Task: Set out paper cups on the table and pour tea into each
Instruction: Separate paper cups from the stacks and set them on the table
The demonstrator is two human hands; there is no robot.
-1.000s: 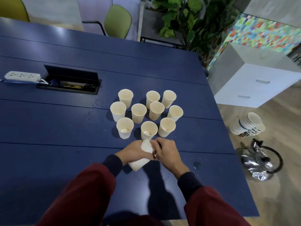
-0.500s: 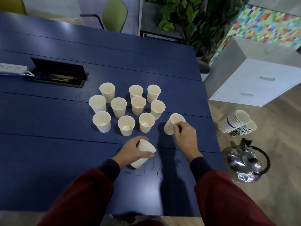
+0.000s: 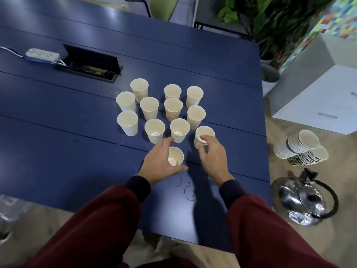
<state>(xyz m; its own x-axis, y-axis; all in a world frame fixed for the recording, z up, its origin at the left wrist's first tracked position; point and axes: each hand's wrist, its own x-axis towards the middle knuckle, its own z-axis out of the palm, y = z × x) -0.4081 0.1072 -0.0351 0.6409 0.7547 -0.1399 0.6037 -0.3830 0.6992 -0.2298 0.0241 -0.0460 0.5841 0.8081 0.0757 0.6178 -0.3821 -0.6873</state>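
Twelve cream paper cups point(image 3: 149, 107) stand upright and bunched at centre frame on the dark blue plank table point(image 3: 58, 132). Ten form the tight cluster, and two sit at its lower edge with the hands.

The left hand point(image 3: 160, 163) comes in from lower centre, palm down. Its fingers are nearly straight and point to the upper right. The nearest cream cup point(image 3: 176, 154) sits in the fork between index finger and thumb. The thumb lies along the cup's lower side, a loose cradle rather than a clench.

The right hand point(image 3: 212, 157) reaches up from lower right with its wrist bent. Curled fingertips pinch the near rim of the lower-right cream cup point(image 3: 205, 132), which leans slightly.

Both forearms are in dark red sleeves point(image 3: 260, 229) with navy cuffs.

At right, on the floor, are a lying stack of spare paper cups point(image 3: 301, 146) and a shiny metal kettle with black handle point(image 3: 303, 200). A white power strip point(image 3: 41, 54) lies at upper left beside an open black cable box point(image 3: 90, 66).
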